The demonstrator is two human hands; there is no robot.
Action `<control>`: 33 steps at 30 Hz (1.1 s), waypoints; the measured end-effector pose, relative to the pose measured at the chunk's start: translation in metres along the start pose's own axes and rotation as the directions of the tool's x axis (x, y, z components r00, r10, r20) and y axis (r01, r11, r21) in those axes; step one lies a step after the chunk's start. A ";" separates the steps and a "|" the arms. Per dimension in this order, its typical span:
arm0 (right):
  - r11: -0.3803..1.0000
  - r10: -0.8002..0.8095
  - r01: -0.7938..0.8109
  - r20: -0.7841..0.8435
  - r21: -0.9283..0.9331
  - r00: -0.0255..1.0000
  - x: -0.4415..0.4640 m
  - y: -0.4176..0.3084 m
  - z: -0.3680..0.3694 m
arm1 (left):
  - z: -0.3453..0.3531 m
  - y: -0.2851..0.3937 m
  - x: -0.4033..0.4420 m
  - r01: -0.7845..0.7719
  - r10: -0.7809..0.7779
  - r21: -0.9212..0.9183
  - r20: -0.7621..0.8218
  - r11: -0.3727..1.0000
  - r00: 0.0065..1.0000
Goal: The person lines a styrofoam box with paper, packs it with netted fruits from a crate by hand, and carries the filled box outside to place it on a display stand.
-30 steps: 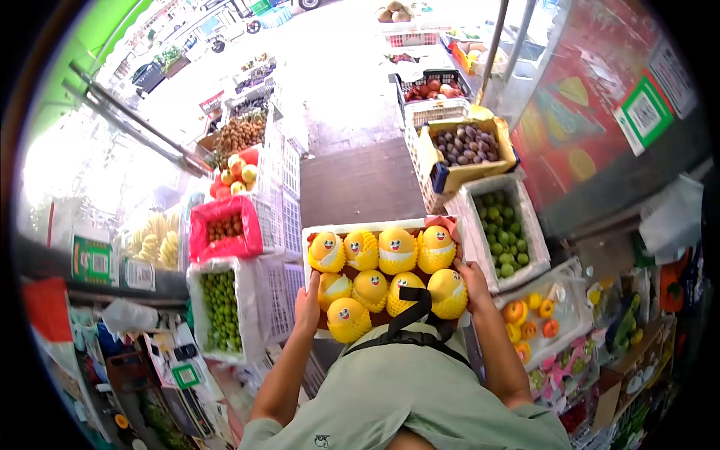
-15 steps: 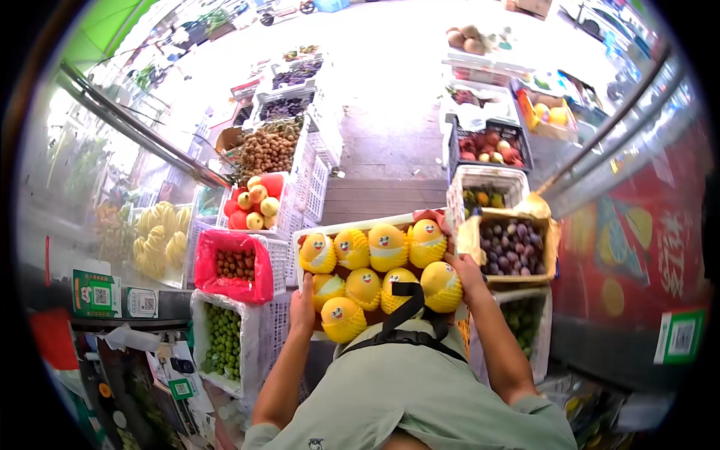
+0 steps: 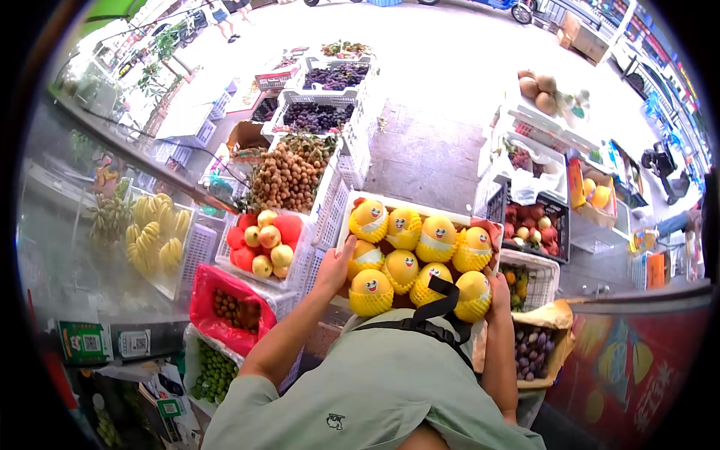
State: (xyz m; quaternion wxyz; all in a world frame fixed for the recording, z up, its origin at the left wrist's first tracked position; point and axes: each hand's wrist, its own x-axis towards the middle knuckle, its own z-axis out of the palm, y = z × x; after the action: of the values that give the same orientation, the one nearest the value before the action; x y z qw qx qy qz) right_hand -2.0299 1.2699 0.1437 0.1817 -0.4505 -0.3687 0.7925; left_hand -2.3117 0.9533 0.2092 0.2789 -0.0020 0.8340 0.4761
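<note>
A shallow white box (image 3: 424,204) of yellow fruit (image 3: 436,238) is held in front of my body. Each fruit sits in a yellow foam net, with smiling-face stickers on several; their exact kind is unclear. My left hand (image 3: 339,262) grips the box's left side, and my right hand (image 3: 496,291) grips the right side near the front corner. Both hands' undersides are hidden by the box. A black strap (image 3: 439,300) hangs from my body over the front fruit.
At left stand crates of longans (image 3: 289,176), grapes (image 3: 319,118), pomegranates (image 3: 270,238) and green fruit (image 3: 214,371). Crates of red fruit (image 3: 532,225) and a carton of plums (image 3: 532,349) line the right. Between the rows runs a paved walkway (image 3: 427,150).
I have moved forward between the crates carrying the box, and the view has turned somewhat. The longan and grape crates now look closer, and more of the street shows.
</note>
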 end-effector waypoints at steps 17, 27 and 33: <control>0.988 0.138 -0.130 0.096 -0.085 0.986 0.350 -0.166 0.175 | 0.056 0.152 0.295 0.143 -0.164 -0.159 -0.128 0.977 0.978; 0.973 0.144 -0.095 0.234 -0.210 0.961 0.543 -0.222 0.317 | 0.056 0.203 0.485 0.178 -0.224 -0.234 -0.185 0.956 0.957; 0.961 0.098 -0.013 0.296 -0.277 0.950 0.683 -0.196 0.462 | 0.020 0.200 0.637 0.102 -0.212 -0.281 -0.396 0.954 0.893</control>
State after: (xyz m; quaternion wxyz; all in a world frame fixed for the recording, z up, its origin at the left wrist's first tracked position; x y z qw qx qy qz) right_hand -2.7913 1.6290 0.0428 0.0360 -0.3527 -0.4846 0.7997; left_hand -2.8943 1.2454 0.0620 0.1273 -0.2083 0.8039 0.5424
